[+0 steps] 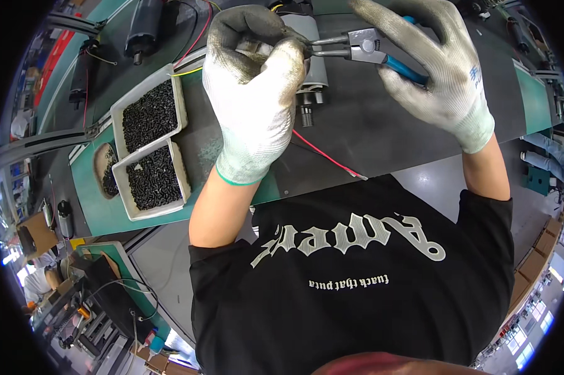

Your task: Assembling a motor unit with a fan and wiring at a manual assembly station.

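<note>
My right hand, in a white glove with grey coating, is closed on circlip pliers with blue handles and long thin jaws. Their tips reach the pinched fingertips of my left hand, gloved the same way. Whatever is between those left fingers is too small and hidden to make out. Just behind the tips lies a silver-grey cylindrical motor, its dark toothed shaft pointing toward me. My hands and the pliers partly cover it.
Two white trays of small black parts stand on the dark mat at left, beside a round dish. A red cable runs to the bench's near edge. Dark cylindrical motors with wires lie at the far left.
</note>
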A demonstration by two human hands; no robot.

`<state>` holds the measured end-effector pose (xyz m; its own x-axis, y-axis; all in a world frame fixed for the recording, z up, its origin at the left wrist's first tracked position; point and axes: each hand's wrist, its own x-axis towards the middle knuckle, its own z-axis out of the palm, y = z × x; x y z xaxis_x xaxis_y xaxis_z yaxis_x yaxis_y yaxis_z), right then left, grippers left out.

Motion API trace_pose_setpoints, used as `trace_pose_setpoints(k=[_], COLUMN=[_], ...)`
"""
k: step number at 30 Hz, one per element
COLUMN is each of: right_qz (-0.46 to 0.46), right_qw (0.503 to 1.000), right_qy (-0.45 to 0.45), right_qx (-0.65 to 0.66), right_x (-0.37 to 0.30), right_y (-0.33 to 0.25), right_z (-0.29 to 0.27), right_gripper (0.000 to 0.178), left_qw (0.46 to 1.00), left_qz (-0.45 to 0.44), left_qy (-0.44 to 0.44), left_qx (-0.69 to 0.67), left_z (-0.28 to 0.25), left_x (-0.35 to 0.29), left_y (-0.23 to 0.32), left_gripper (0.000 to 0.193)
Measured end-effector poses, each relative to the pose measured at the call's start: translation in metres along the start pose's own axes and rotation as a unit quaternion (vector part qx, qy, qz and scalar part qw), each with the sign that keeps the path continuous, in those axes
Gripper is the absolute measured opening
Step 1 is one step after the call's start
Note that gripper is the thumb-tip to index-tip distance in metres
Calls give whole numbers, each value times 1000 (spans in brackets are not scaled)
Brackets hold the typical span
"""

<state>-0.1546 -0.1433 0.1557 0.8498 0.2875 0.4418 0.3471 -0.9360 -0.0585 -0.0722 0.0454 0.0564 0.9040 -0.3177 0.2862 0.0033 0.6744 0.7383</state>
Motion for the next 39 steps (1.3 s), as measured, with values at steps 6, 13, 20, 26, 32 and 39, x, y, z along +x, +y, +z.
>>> trace_pose_setpoints(k=[6,13,20,26,32,39], right_qz=[-41,-68,257,348,273,96], right_qw=[999,997,918,406,417,900], right_qy=[7,21,30,-59,85,-61], right_qx=[15,31,300,843,863,420], right_x=[2,7,-7,-20,-30,-32], right_y=[11,21,126,103,56,33], right_z=[8,22,137,212,156,13], right_gripper=[65,58,23,16,32,58], left_qw=[980,990,800,726,759,840], left_qz=[103,30,65,-176,-92,166], left_qy=[7,17,-51,-56,-20,-222], left_qx=[172,134,595,662,644,467], left_z=[-13,0,7,-47,-9,-1], left_x=[0,2,99,118,77,-2], left_y=[-6,1,-13,-61,0,51], left_gripper=[24,20,33,86,81,94])
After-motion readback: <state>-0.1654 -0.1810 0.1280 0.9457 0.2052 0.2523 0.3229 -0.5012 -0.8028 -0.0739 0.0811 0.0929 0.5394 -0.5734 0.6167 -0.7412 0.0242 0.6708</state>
